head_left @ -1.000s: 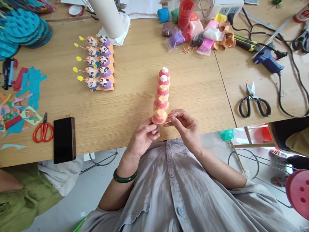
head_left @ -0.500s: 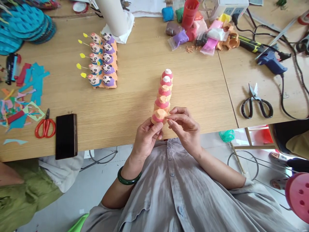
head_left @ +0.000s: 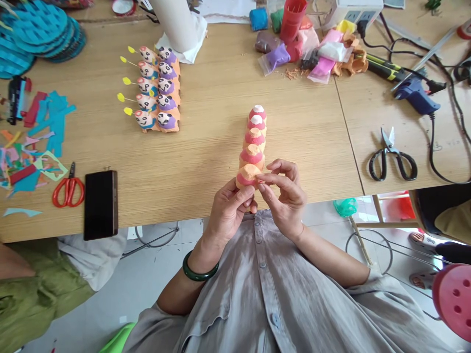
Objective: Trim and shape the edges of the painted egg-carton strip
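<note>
A strip of egg carton (head_left: 252, 149) lies lengthwise away from me on the table, its row of orange cups banded with pink clay. White clay caps the two far cups; the nearer ones have bare orange tops. My left hand (head_left: 233, 203) grips the near end of this strip, thumb on the front cup. At the right side of that same cup, my right hand (head_left: 285, 193) has thumb and index finger pinched together, its other fingers curled above. A speck of pink shows at the fingertips, but what they hold is too small to make out.
A finished-looking egg carton (head_left: 167, 100) with panda faces stands left, near a white roll (head_left: 172, 24). Clay packets (head_left: 275, 58), a glue gun (head_left: 417, 93) and black-handled scissors (head_left: 392, 154) lie right. Red scissors (head_left: 68, 189), a phone (head_left: 100, 205) and paper scraps (head_left: 22, 162) lie left.
The view has shifted slightly. My right index finger and thumb have come closer against the front cup's side; my left hand keeps its hold on the strip.
</note>
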`<act>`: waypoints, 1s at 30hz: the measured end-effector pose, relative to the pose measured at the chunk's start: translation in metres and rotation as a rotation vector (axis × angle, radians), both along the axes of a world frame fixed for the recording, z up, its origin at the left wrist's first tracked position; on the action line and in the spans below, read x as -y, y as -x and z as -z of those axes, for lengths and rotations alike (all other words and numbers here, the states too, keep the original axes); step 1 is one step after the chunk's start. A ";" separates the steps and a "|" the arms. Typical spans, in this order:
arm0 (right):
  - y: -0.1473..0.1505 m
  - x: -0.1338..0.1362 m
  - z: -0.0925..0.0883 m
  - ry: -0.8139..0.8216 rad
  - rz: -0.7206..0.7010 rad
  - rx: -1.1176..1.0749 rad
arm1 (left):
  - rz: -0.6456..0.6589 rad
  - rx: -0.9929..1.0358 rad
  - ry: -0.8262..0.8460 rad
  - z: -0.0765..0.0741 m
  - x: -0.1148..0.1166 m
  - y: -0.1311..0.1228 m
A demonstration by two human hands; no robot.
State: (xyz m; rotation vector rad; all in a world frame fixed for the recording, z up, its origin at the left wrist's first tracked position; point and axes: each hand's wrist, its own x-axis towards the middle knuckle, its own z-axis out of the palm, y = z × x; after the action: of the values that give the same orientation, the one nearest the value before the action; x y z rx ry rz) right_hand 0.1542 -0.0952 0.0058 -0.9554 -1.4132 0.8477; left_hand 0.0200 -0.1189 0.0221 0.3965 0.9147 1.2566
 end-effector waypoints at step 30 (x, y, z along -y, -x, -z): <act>0.013 0.008 -0.029 1.037 -0.194 -0.689 | -0.106 -0.134 -0.007 0.005 0.000 -0.009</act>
State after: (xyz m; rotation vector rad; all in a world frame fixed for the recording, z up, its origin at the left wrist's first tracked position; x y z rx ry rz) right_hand 0.1407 -0.1034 0.0352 -1.0956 -0.4058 1.9200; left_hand 0.0288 -0.1187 0.0171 0.4469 1.0568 1.3426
